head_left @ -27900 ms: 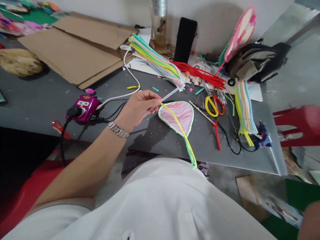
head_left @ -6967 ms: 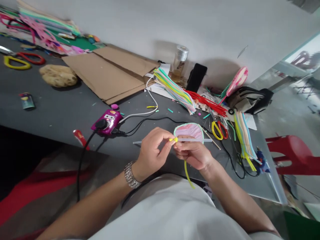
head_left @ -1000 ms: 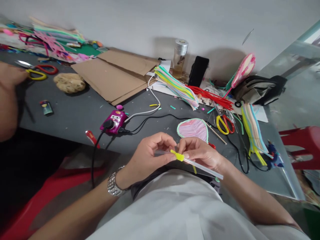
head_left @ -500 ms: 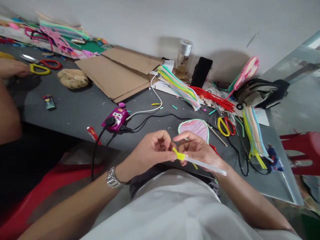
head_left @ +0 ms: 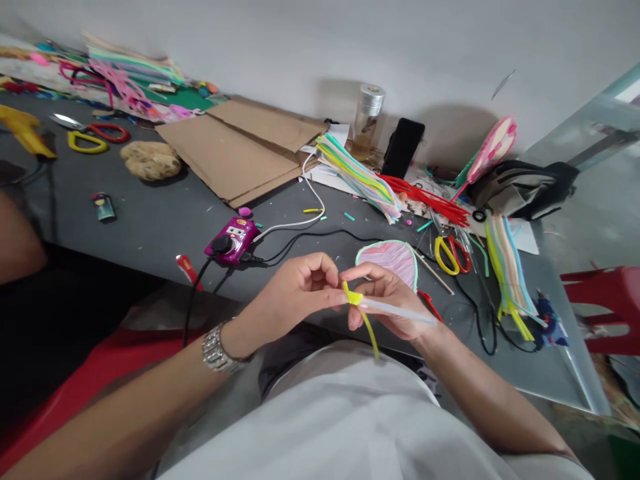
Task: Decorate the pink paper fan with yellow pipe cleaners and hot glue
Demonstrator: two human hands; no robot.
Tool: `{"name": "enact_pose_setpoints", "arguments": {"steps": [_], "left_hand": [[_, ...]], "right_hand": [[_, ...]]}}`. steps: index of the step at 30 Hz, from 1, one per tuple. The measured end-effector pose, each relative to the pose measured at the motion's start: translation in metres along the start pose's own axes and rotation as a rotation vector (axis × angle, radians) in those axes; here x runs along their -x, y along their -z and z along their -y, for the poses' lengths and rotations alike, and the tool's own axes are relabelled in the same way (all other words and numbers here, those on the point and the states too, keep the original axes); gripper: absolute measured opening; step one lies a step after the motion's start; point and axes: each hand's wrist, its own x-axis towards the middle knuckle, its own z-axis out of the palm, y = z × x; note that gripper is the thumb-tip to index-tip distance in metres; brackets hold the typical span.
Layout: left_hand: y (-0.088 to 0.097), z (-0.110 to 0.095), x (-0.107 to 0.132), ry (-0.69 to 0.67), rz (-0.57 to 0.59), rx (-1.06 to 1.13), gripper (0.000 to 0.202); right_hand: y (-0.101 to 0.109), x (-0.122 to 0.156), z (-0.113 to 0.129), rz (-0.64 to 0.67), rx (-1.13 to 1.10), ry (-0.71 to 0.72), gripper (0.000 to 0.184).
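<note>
My left hand [head_left: 295, 293], with a metal watch on its wrist, pinches one end of a thin clear stick [head_left: 400, 311] in front of my chest. My right hand [head_left: 387, 300] grips the same stick from the other side. A yellow pipe cleaner [head_left: 361, 310] is wound round the stick between my fingertips, and its loose tail hangs down. Just behind my hands, a pink fan shape with a green rim [head_left: 389, 261] lies flat on the dark table [head_left: 150, 227].
Purple power adapter [head_left: 231, 237] with cables sits left of my hands. Yellow-and-red scissors [head_left: 451, 253], bundles of coloured pipe cleaners [head_left: 357, 175], a glue gun [head_left: 547, 320], cardboard sheets [head_left: 235, 147], a jar [head_left: 369, 120] and a bag [head_left: 520, 188] crowd the table. Another person's arm [head_left: 17, 233] shows at far left.
The yellow pipe cleaner's tail has swung down below the stick. My hands have shifted slightly and the stick is more level. The other person's hand has drawn back from the far-left scissors.
</note>
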Motion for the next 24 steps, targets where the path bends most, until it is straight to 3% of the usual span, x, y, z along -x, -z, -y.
{"name": "enact_pose_setpoints", "arguments": {"steps": [12, 19, 24], "left_hand": [[-0.007, 0.01, -0.007, -0.005, 0.034, -0.022, 0.016], [-0.016, 0.007, -0.013, 0.043, 0.054, 0.056, 0.011], [-0.021, 0.009, -0.017, 0.016, 0.006, 0.037, 0.012]], "right_hand": [[0.004, -0.006, -0.003, -0.091, -0.165, -0.061, 0.039], [0.008, -0.007, -0.007, -0.151, -0.16, -0.073, 0.039], [0.009, -0.004, -0.011, -0.24, -0.104, -0.013, 0.04]]}}
